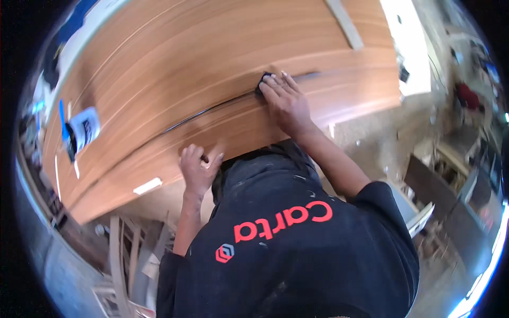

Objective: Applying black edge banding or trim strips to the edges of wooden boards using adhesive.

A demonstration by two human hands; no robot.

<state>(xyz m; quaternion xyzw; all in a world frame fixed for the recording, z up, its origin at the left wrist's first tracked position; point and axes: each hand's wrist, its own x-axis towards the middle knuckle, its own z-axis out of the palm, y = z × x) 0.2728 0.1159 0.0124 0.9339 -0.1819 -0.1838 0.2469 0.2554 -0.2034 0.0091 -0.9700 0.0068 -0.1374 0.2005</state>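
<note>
A large wood-grain board (pixel 180 63) lies in front of me, with a long dark line running across it. On that line my right hand (pixel 286 103) presses a small black pad (pixel 261 85), its fingers stretched over the top. The pad is mostly covered by the fingers, so its exact kind is unclear. By the near edge of the board is my left hand (pixel 197 168), its fingers curled. A small dark thing (pixel 204 158) shows between the thumb and fingers; it is too blurred to name.
At the left of the board stands a white container (pixel 85 127) beside a blue-handled tool (pixel 63 119). A white strip (pixel 147 185) lies near the front edge, a grey strip (pixel 344 24) at the far right. Wood offcuts (pixel 135 254) and dark panels (pixel 432 180) clutter the floor.
</note>
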